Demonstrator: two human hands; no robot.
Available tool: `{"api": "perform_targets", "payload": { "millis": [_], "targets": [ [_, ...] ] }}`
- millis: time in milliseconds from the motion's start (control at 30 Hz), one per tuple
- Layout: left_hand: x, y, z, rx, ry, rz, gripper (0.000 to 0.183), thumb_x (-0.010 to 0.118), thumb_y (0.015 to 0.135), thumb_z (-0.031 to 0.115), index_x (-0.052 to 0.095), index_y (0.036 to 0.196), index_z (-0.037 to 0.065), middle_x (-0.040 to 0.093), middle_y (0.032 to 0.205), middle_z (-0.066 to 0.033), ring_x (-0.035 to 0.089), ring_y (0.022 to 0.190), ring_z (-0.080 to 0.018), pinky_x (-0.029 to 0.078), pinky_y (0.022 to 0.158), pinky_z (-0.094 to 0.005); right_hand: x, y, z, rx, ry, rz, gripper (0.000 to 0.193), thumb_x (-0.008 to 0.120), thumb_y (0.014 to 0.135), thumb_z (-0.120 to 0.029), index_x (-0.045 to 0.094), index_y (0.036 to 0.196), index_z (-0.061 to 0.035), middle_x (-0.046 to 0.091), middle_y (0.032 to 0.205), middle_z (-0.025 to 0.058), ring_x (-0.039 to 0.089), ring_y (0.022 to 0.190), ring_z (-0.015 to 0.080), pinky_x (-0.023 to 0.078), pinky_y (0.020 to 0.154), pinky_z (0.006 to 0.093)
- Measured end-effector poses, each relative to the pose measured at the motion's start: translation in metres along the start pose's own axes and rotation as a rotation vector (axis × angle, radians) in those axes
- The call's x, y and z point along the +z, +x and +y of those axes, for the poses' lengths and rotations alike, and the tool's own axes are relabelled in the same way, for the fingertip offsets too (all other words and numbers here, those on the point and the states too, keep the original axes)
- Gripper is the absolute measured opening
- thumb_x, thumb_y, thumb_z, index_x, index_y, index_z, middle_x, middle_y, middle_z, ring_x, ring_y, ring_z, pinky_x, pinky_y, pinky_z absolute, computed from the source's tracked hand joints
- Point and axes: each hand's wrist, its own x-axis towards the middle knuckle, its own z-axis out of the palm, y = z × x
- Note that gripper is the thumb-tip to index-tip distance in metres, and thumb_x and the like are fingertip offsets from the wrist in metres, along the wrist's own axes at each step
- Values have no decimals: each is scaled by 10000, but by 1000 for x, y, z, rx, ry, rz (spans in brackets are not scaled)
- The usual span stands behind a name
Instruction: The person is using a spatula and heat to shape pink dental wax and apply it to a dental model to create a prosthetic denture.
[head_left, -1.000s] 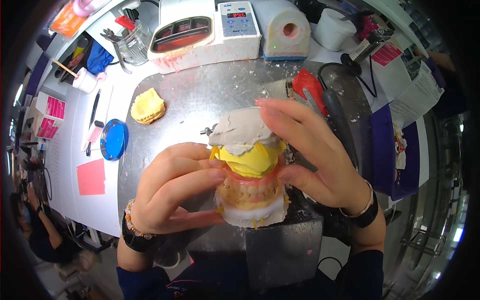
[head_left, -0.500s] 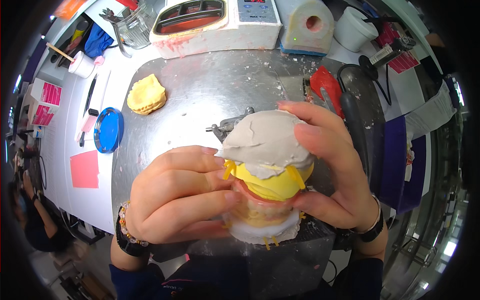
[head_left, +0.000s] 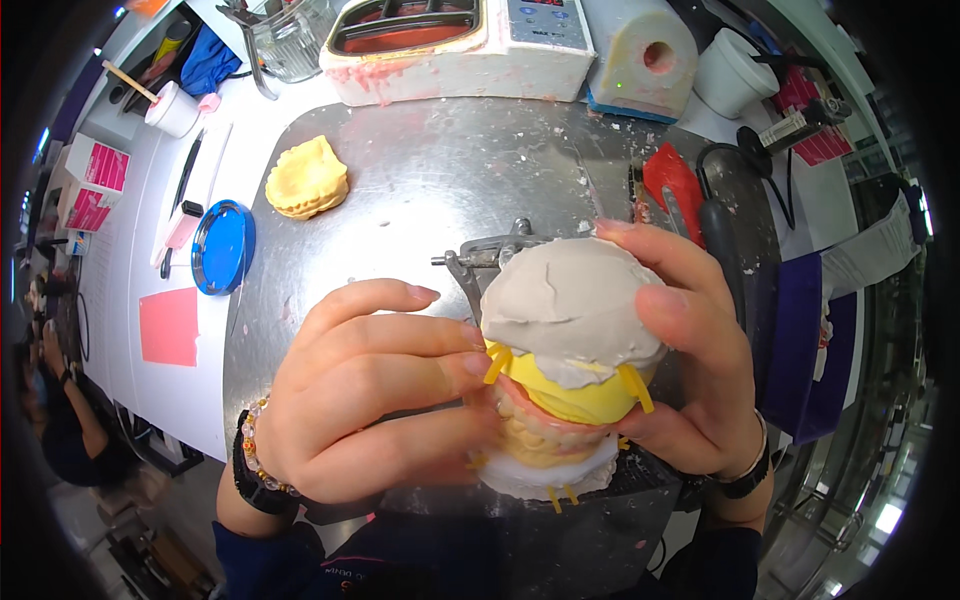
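A metal dental articulator [head_left: 490, 252] carries two stone casts facing each other. The upper cast is yellow [head_left: 575, 392], capped with rough grey plaster [head_left: 575, 300]; yellow pegs stick out at its sides. Beneath it are pink wax and a row of denture teeth [head_left: 545, 435] above a white, plaster-edged base [head_left: 550, 480]. My right hand [head_left: 690, 350] grips the mounted casts, two fingers on the plaster cap and the thumb low on the side. Along the left side, my left hand [head_left: 370, 390] has its fingers apart, fingertips against the casts; its lowest part is blurred.
A scalloped yellow cast [head_left: 307, 178] lies on the metal board. Left of it are a blue lid [head_left: 222, 247] and a pink wax sheet [head_left: 169, 327]. A wax heater [head_left: 460, 75] stands behind. Knives, a red object [head_left: 672, 185] and a purple box [head_left: 800, 340] occupy the right.
The mounted casts and my right hand have shifted right in view. My left fingers have loosened and spread, showing more of the casts' left side. The whole scene has slid slightly right.
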Motion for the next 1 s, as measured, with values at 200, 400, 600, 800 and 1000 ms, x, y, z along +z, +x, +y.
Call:
{"api": "perform_targets", "payload": {
  "millis": [200,400,600,800,1000],
  "targets": [
    [0,5,0,17,92,15,200,700,726,246,662,844,89,627,944,-61,606,845,-206,469,759,-357,0,0,-3,7,40,22,574,628,846,-286,368,1334,-129,340,1316,308,436,1194,412,399,971,478],
    [3,4,-3,36,28,24,219,703,731,241,656,867,76,621,941,-72,598,817,-206,476,738,-359,-4,2,-2,-12,-12,10,589,650,828,-291,379,1322,-120,362,1306,310,443,1185,414,397,963,474],
    [2,8,-1,-82,-90,2,337,707,740,266,631,957,19,595,960,-113,592,805,-253,482,718,-369,-4,1,-4,-24,-80,3,621,654,823,-292,366,1332,-86,379,1302,307,445,1181,413,374,971,484],
    [-1,6,-2,-89,-59,-54,565,861,557,324,603,966,34,593,981,-126,586,875,-288,465,766,-407,-4,-1,-4,-3,-84,-7,609,598,850,-283,332,1361,-85,365,1323,290,406,1217,413,330,1007,493],
    [-4,7,-1,-53,-37,-40,541,850,562,331,623,942,18,588,969,-123,574,870,-283,460,778,-412,-4,-1,-4,-18,-92,-15,640,577,855,-281,291,1378,-49,354,1338,269,385,1242,383,301,1032,477]
  ]
}}
